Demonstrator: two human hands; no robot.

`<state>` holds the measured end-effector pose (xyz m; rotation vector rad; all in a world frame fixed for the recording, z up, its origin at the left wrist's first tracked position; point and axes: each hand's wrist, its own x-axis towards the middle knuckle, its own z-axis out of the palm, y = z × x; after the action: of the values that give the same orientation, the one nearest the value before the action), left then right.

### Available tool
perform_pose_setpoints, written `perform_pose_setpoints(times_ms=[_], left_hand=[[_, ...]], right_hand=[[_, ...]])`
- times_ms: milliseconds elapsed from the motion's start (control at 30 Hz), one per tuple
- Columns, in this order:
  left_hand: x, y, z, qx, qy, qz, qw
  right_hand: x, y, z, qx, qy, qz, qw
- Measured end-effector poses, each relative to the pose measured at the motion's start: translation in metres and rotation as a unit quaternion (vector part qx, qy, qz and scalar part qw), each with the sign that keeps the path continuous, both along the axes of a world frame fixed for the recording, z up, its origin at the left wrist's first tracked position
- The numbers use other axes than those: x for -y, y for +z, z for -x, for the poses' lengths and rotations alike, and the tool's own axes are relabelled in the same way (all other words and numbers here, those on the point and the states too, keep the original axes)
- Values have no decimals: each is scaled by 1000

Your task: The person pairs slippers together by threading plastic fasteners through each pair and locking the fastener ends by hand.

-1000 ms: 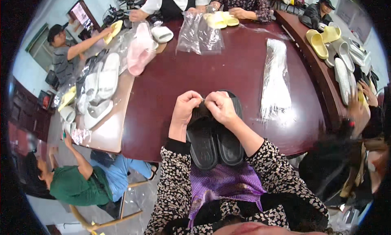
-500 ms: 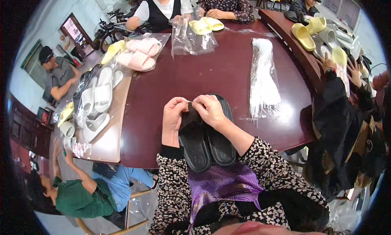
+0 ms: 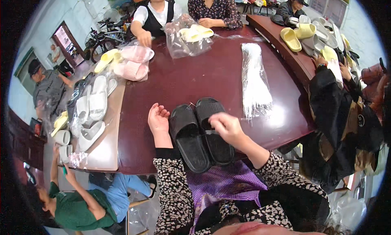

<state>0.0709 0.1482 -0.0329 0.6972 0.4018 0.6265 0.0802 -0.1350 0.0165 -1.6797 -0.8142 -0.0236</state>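
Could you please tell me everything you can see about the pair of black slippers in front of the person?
The pair of black slippers is two open-toed slides of matte, rubbery-looking foam with ribbed straps. They lie side by side, soles down, on the near edge of the dark red table, heels overhanging toward the lap. The left hand rests open against the left slipper's outer side; the right hand pinches something small above the right slipper's strap.

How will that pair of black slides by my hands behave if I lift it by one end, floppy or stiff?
The black slides look like thick moulded foam, so probably light for their size and only slightly bendy. They lie side by side, seemingly joined near the toes, so both may come up together. The ribbed footbeds should give the right hand decent grip.
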Motion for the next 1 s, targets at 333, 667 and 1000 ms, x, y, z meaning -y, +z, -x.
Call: perform_pose_setpoints(times_ms=[333, 667, 1000], left_hand=[[-13, -15, 5, 39, 6, 121, 992], [-34, -24, 1, 114, 52, 145, 981], [-40, -33, 13, 149, 16, 188, 971]], right_hand=[[-39, 6, 2, 33, 6, 327, 944], [-53, 1, -16, 80, -68, 318, 942], [42, 121, -124, 273, -188, 549, 767]])
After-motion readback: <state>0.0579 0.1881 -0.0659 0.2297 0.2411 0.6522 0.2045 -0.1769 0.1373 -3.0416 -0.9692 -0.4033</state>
